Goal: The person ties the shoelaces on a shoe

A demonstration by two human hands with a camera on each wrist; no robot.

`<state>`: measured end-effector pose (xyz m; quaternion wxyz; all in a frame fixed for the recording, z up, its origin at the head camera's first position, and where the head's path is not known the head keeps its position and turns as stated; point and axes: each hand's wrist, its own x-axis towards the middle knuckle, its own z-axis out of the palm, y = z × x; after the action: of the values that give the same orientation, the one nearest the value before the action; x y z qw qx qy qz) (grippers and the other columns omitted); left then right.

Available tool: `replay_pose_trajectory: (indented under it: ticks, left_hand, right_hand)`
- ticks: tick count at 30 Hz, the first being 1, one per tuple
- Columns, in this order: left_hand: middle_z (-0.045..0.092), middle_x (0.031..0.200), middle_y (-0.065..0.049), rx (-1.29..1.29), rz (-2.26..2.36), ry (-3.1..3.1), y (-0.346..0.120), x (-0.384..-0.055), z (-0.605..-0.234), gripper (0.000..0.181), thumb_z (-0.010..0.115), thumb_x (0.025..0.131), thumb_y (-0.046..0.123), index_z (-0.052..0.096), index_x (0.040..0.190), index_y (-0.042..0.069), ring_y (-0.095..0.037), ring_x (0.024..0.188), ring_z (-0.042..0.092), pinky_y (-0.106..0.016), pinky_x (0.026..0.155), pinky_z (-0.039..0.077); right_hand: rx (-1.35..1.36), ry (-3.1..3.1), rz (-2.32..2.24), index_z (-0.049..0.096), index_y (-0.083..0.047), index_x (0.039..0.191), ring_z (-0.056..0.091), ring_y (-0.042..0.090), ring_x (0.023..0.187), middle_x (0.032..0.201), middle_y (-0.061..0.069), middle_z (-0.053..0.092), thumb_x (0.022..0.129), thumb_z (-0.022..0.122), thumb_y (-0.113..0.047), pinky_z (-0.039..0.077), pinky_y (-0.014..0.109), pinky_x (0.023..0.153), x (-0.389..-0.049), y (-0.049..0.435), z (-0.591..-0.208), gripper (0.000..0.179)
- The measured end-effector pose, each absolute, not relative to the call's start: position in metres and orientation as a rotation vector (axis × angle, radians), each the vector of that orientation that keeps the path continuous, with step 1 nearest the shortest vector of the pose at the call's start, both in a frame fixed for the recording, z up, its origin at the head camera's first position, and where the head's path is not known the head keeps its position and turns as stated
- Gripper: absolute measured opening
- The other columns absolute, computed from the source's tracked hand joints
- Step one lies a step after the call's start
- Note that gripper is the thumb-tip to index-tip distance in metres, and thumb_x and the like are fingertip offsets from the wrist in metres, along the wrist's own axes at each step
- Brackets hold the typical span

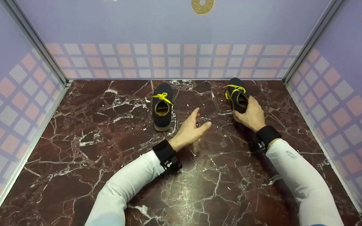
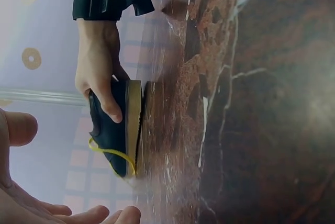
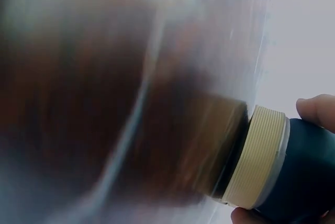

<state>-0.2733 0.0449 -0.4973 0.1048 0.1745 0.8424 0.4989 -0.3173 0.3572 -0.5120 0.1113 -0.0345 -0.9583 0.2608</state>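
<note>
A dark shoe with loose yellow laces (image 1: 234, 91) stands at the back right, and my right hand (image 1: 251, 114) grips it round the heel, thumb on one side and fingers on the other. In the right wrist view the heel's ribbed cream sole (image 3: 259, 156) shows just above its reflection. My left hand (image 1: 189, 130) is in the air near the middle, fingers spread and holding nothing. Just beyond and left of it stands a second dark shoe (image 1: 162, 121), toe to the back, its yellow lace (image 1: 162, 97) tied in a bow.
Both shoes are on a glossy dark red marbled surface (image 1: 105, 175). A lilac back wall (image 1: 130, 28) with pink and white squares rises close behind the toes. Side walls with metal corner posts (image 1: 313, 34) enclose left and right.
</note>
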Motion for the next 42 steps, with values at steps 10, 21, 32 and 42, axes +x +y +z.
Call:
replay_pose_trajectory:
  ticks: [10, 21, 32, 42]
  left_hand:
    - [0.045, 0.177, -0.022, 0.513, 1.481, 2.497, 0.049, -0.277, -0.496, 0.095, 0.069, 0.107, 0.047, 0.02, 0.179, 0.008, -0.042, 0.163, 0.048, -0.056, 0.137, 0.037]
    - [0.041, 0.178, -0.027, 0.548, 1.487, 2.539, 0.05, -0.281, -0.496, 0.093, 0.068, 0.107, 0.043, 0.023, 0.177, 0.001, -0.042, 0.167, 0.041, -0.054, 0.14, 0.033]
    - [0.04, 0.178, -0.027, 0.567, 1.524, 2.587, 0.052, -0.31, -0.53, 0.095, 0.068, 0.106, 0.05, 0.026, 0.177, 0.002, -0.041, 0.167, 0.042, -0.056, 0.138, 0.035]
    - [0.043, 0.177, -0.023, 0.535, 1.506, 2.621, 0.054, -0.327, -0.562, 0.097, 0.069, 0.105, 0.052, 0.024, 0.179, 0.008, -0.037, 0.163, 0.048, -0.051, 0.135, 0.04]
  right_hand:
    - [0.044, -2.858, 0.767, 0.029, 0.013, 0.17, 0.047, 0.055, 0.158, 0.173, 0.037, 0.041, 0.095, 0.084, -0.035, 0.039, 0.066, 0.132, -0.308, 0.32, -0.511, 0.105]
    - [0.255, -2.901, 0.722, 0.036, 0.015, 0.167, 0.053, 0.056, 0.153, 0.17, 0.038, 0.046, 0.091, 0.09, -0.036, 0.046, 0.068, 0.127, -0.29, 0.284, -0.504, 0.106]
    - [0.355, -2.932, 0.551, 0.043, 0.014, 0.163, 0.06, 0.057, 0.146, 0.164, 0.038, 0.053, 0.088, 0.091, -0.049, 0.053, 0.068, 0.12, -0.272, 0.255, -0.497, 0.109]
    - [0.378, -2.944, 0.38, 0.05, 0.01, 0.161, 0.072, 0.057, 0.128, 0.159, 0.031, 0.062, 0.086, 0.09, -0.057, 0.065, 0.067, 0.099, -0.256, 0.232, -0.493, 0.108]
